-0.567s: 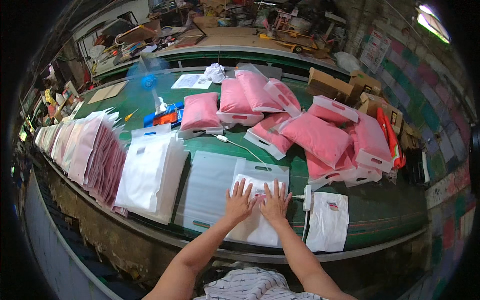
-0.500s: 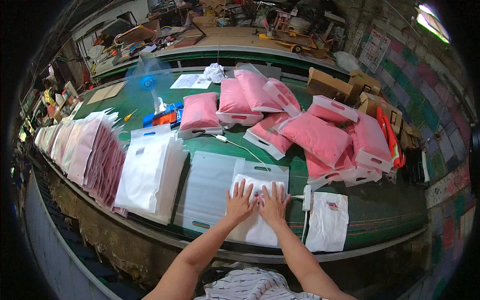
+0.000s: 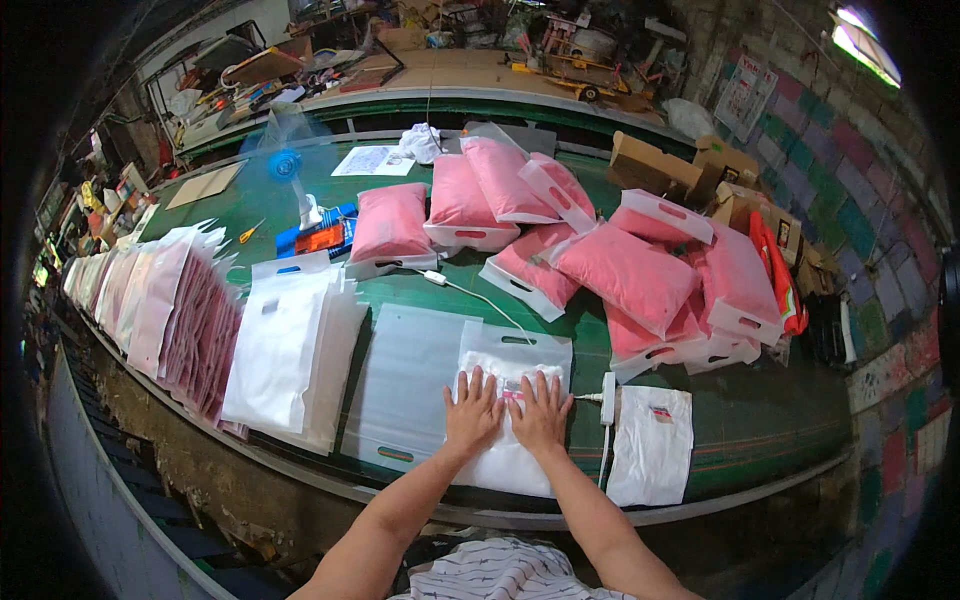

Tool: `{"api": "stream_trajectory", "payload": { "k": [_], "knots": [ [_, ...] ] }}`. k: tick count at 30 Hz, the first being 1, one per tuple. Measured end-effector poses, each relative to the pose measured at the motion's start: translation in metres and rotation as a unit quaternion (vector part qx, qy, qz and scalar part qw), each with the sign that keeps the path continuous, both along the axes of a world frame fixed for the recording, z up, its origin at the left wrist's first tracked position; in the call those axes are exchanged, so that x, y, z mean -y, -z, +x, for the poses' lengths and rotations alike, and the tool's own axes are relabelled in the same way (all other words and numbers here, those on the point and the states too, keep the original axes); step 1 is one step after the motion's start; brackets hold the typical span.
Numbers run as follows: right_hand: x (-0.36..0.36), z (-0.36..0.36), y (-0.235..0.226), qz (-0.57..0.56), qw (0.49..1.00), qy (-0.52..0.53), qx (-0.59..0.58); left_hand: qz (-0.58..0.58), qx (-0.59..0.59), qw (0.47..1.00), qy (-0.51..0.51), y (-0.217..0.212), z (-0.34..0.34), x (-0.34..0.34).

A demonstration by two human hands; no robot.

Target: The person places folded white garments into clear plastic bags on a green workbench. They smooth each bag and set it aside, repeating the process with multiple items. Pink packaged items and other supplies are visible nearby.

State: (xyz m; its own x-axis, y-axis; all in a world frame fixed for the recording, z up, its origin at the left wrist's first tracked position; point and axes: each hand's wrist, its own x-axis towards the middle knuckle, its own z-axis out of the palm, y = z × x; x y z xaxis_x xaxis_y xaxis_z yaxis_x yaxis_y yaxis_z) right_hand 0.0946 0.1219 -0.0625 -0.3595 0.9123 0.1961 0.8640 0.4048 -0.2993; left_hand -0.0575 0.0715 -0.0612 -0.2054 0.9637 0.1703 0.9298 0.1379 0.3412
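Side by side, my left hand (image 3: 473, 415) and my right hand (image 3: 540, 415) press flat, fingers spread, on a frosted plastic bag (image 3: 545, 345) with a cut-out handle. Inside or beneath its film lies a folded white garment (image 3: 505, 465); a small pink-and-dark mark shows between my hands. Left of it is a flat frosted bag (image 3: 412, 365) with its handle slot toward me. To the right lies another folded white garment (image 3: 650, 450) with a small coloured print. A white power strip (image 3: 608, 398) stands between that garment and my right hand.
Filled white bags (image 3: 275, 350) and pinkish bags (image 3: 175, 300) lean in rows along the left. Pink-filled bags (image 3: 630, 270) are heaped at the back right. A blue fan (image 3: 285, 165), scissors (image 3: 251, 231), a white cable (image 3: 485, 298) and cardboard boxes (image 3: 655, 165) are also on the green table.
My hands have slid slightly toward me and settled flatter on the bag. More of the small mark between them shows now. The whole view has shifted a little.
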Motion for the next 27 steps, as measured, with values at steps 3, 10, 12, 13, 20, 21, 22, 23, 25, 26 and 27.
{"api": "stream_trajectory", "payload": {
  "k": [3, 10, 12, 13, 20, 21, 22, 23, 25, 26, 27],
  "knots": [
    [-0.002, 0.004, 0.009, 0.003, 1.000, -0.005, -0.023, -0.006, 0.024, 1.000, 0.005, 0.005, -0.002, 0.000],
    [0.007, 0.033, 0.014, 0.034, 0.983, 0.054, -0.171, 0.049, 0.194, 0.980, -0.002, 0.021, -0.035, 0.011],
    [0.022, 0.045, 0.008, -0.028, 0.976, 0.108, -0.187, 0.049, 0.189, 0.981, -0.018, 0.016, -0.042, 0.028],
    [0.030, 0.053, 0.004, -0.072, 0.969, 0.122, -0.204, 0.026, 0.210, 0.977, -0.012, 0.012, -0.046, 0.035],
    [0.043, 0.071, -0.033, -0.331, 0.884, 0.049, -0.327, -0.165, 0.486, 0.858, 0.004, -0.042, -0.055, 0.052],
    [0.045, 0.067, -0.042, -0.353, 0.878, 0.056, -0.318, -0.135, 0.470, 0.872, 0.027, -0.049, -0.056, 0.053],
    [0.048, 0.062, -0.051, -0.357, 0.870, 0.059, -0.336, -0.085, 0.489, 0.867, 0.053, -0.057, -0.057, 0.056],
    [0.050, 0.057, -0.063, -0.322, 0.892, 0.030, -0.315, -0.059, 0.458, 0.884, 0.066, -0.064, -0.062, 0.060],
    [0.054, 0.036, -0.084, -0.328, 0.882, 0.039, -0.335, -0.010, 0.394, 0.915, 0.086, -0.081, -0.081, 0.070],
    [0.055, 0.022, -0.093, -0.318, 0.888, 0.030, -0.332, -0.023, 0.406, 0.912, 0.062, -0.091, -0.094, 0.078],
    [0.055, 0.004, -0.101, -0.303, 0.895, 0.013, -0.327, -0.035, 0.417, 0.907, 0.038, -0.101, -0.108, 0.086]
  ]
}}
